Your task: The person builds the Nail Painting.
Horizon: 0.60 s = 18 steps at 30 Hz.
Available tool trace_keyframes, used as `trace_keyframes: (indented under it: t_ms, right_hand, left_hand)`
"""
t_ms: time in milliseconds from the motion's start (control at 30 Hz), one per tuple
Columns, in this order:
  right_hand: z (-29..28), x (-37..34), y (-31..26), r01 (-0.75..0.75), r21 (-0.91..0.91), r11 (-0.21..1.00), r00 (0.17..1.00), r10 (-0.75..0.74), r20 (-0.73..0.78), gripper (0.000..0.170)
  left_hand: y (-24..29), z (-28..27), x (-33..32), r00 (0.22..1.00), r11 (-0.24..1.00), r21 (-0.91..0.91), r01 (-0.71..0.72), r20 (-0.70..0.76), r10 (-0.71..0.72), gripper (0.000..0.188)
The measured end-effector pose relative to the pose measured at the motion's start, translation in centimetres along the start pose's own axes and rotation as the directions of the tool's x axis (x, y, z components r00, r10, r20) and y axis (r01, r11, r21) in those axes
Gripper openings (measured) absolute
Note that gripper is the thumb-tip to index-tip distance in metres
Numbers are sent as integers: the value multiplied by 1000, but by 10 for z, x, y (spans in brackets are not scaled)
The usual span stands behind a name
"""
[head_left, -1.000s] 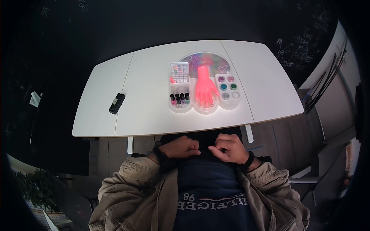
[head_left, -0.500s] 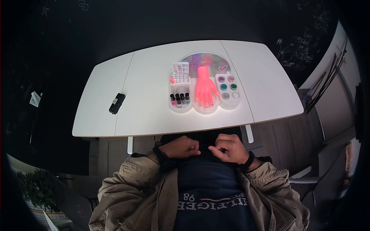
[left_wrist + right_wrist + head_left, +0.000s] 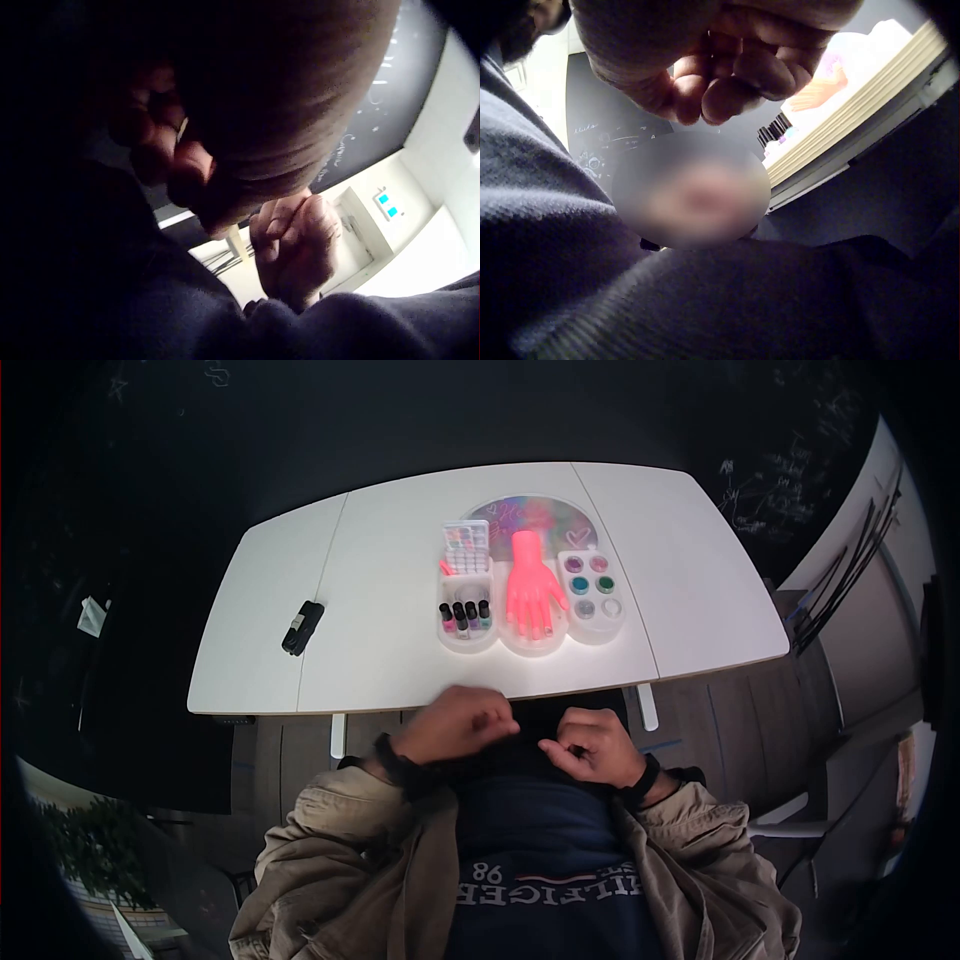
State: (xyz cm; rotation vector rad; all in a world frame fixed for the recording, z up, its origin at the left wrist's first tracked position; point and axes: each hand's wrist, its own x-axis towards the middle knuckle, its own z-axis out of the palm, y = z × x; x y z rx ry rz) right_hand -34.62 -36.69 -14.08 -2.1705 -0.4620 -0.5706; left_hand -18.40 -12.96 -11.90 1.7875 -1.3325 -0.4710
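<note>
In the head view the left hand is raised near the table's front edge, its fingers loosely curled and empty. The right hand rests at the lap, also loosely curled around nothing. The left wrist view has the left hand large and dark, with the other hand beyond it. Bent fingers of the right hand fill the top of the right wrist view. On the table, a pink model hand stands on a white tray, between polish bottles and coloured pots.
A black object lies on the white table, left of the tray. Behind the model hand is a rounded, multicoloured panel. A box with small compartments stands behind the bottles. Dark chalkboard walls surround the table.
The left hand has risen from the lap toward the table's front edge, and its forearm has shifted with it. The right hand and the items on the table have stayed put.
</note>
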Motion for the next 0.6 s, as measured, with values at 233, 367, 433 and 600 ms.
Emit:
trace_keyframes:
  t_ms: [233, 367, 433, 600]
  right_hand:
    - [0, -1, 0, 9, 9, 1000, 1000, -9, -13, 36]
    - [-1, 0, -2, -14, 26, 1000, 1000, 14, -5, 35]
    - [-1, 0, 0, 5, 13, 1000, 1000, -5, 0, 33]
    - [-1, 1, -2, -18, 12, 1000, 1000, 18, 13, 33]
  left_hand:
    - [-40, -156, -23, 733, 945, 216, 245, -679, -35, 5]
    - [-103, -219, -61, 555, 583, 359, 729, -809, -196, 38]
    - [-132, -225, -66, 512, 428, 379, 820, -820, -255, 51]
    - [-142, -221, -66, 433, 289, 331, 898, -775, -460, 68]
